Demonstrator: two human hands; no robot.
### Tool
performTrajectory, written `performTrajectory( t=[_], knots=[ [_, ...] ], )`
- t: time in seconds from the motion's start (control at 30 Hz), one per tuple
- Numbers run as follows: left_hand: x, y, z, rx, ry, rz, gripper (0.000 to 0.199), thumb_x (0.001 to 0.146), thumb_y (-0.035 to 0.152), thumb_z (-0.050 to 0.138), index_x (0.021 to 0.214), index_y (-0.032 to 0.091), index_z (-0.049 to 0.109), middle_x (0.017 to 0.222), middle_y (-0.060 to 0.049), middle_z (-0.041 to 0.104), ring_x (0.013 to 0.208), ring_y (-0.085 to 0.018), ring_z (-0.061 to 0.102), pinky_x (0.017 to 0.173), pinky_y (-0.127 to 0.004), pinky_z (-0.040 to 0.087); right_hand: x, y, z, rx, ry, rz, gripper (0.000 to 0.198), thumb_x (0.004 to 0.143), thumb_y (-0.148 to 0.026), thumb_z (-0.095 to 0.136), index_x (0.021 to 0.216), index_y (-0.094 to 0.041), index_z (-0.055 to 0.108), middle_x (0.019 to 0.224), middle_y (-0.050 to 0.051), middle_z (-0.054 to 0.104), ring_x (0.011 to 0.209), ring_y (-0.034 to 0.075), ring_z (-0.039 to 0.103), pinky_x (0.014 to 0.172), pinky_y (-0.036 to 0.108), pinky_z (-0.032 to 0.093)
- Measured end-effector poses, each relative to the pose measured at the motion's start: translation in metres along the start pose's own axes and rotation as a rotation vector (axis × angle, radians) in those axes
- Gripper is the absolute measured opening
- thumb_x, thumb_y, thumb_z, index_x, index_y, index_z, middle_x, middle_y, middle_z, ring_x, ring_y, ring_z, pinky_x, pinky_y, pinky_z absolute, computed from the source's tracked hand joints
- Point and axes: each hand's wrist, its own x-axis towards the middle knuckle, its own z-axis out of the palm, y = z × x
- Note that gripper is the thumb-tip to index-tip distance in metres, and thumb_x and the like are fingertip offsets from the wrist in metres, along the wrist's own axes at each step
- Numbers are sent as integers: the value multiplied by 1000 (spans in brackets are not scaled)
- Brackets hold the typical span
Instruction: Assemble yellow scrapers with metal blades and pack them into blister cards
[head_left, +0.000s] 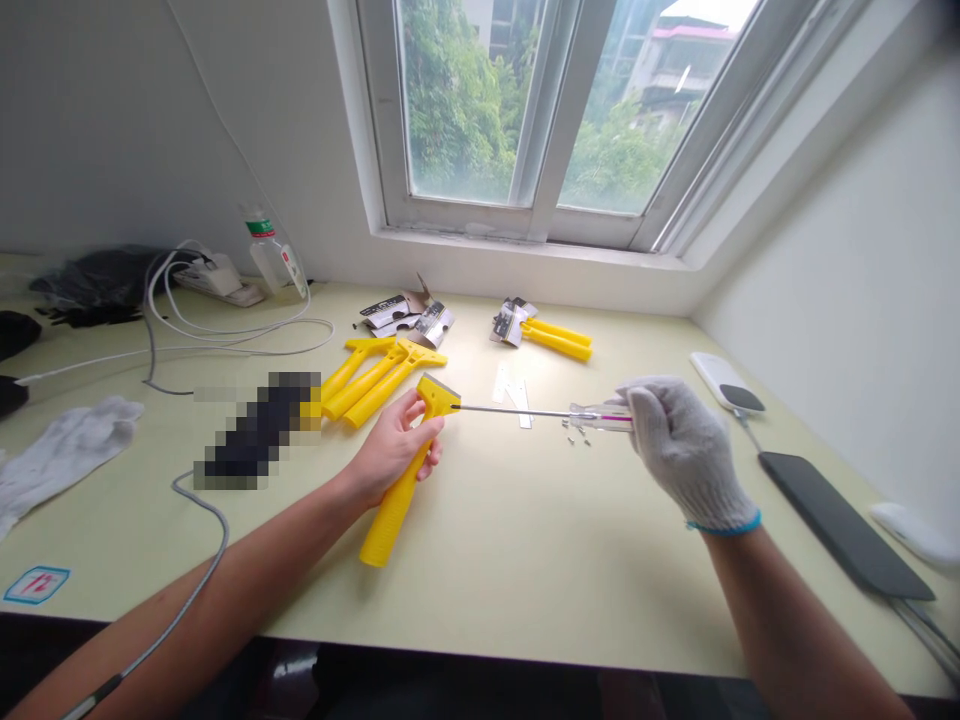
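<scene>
The bare left hand (394, 450) is gripping a yellow scraper (405, 470) around the upper part of its handle, fingers curled shut on it, the handle's end pointing toward the near edge of the table (525, 590) and the head tilted up toward the far right. The gloved right hand (686, 450) is closed around the clear handle of a screwdriver (540, 412), holding its thin shaft almost level, the tip meeting the scraper's head at its right side.

To do this well, the left hand is best keeping the head steady and square to the shaft — any roll of the handle would probably let the tip slip out. The right hand is gripping far back on the handle, so the shaft needs to be staying in line with the screw, with light pressure inward while turning.

Small screws (576, 430) are lying loose on the table just under the screwdriver, near the right hand, and thin metal blades (514, 385) are lying just beyond — a sweeping wrist could scatter them. More yellow scrapers (375, 375) are lying to the far left, well apart from the work.
</scene>
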Motion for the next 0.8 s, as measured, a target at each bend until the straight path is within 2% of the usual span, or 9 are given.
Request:
performTrajectory(
  t=[0.07, 0.1, 0.2, 0.3, 0.4, 0.5, 0.57, 0.67, 0.8],
  knots=[
    [0, -1, 0, 9, 13, 10, 28, 81, 34, 65, 100, 21, 48, 91, 3, 47, 50, -4, 53, 34, -15, 37, -1, -1, 1, -70, -7, -35, 23, 97, -37, 51, 100, -19, 65, 85, 6, 70, 65, 15, 65, 61, 28, 51],
    [0, -1, 0, 12, 30, 13, 29, 81, 34, 65, 100, 21, 48, 92, 2, 47, 50, -4, 53, 33, -14, 37, -1, -2, 1, -81, -79, -57, 25, 95, -39, 54, 107, -19, 65, 86, 5, 71, 67, 16, 66, 62, 28, 52],
    [2, 0, -3, 25, 79, 30, 33, 78, 34, 68, 102, 21, 50, 103, -1, 51, 50, -2, 54, 33, -14, 37, 1, -6, 1, -118, -431, -112, 34, 90, -44, 61, 118, -24, 64, 87, 3, 73, 72, 17, 69, 63, 27, 53],
    [3, 1, -5, 73, 102, 71, 38, 77, 35, 69, 107, 20, 51, 119, -7, 53, 49, -3, 56, 33, -15, 40, 6, -7, -5, -144, -673, -100, 27, 95, -45, 52, 107, -27, 70, 93, 1, 74, 79, 17, 70, 67, 27, 54],
    [2, -2, -2, 142, 92, 97, 37, 79, 36, 66, 109, 20, 52, 127, -11, 53, 48, -4, 58, 32, -16, 41, 12, -2, -16, -115, -675, -12, 30, 97, -46, 49, 105, -29, 72, 104, 0, 74, 92, 18, 70, 76, 26, 55],
    [1, -7, 3, 228, 95, 87, 30, 83, 36, 62, 107, 21, 53, 130, -12, 53, 44, -4, 57, 30, -17, 41, 15, 3, -23, -95, -675, 15, 31, 96, -46, 50, 104, -28, 73, 105, 0, 74, 92, 18, 70, 78, 26, 56],
    [0, -10, 4, 271, 134, 81, 29, 84, 35, 60, 108, 22, 52, 133, -12, 51, 44, -3, 56, 30, -18, 41, 12, 1, -22, -91, -665, -28, 29, 96, -44, 51, 104, -28, 73, 106, 0, 74, 92, 18, 70, 79, 26, 56],
    [0, -13, 3, 297, 204, 89, 31, 85, 34, 59, 113, 25, 49, 136, -11, 48, 45, -4, 57, 31, -18, 42, 6, -6, -17, -155, -556, -167, 25, 95, -39, 55, 109, -27, 71, 105, 1, 74, 92, 18, 70, 80, 27, 55],
    [3, -11, -1, 315, 247, 98, 29, 84, 34, 59, 109, 23, 48, 137, -11, 47, 44, -3, 56, 31, -18, 41, 0, -9, -20, -156, -422, -332, 31, 93, -30, 59, 123, -27, 65, 102, 4, 71, 82, 17, 68, 69, 29, 53]
  ],
)
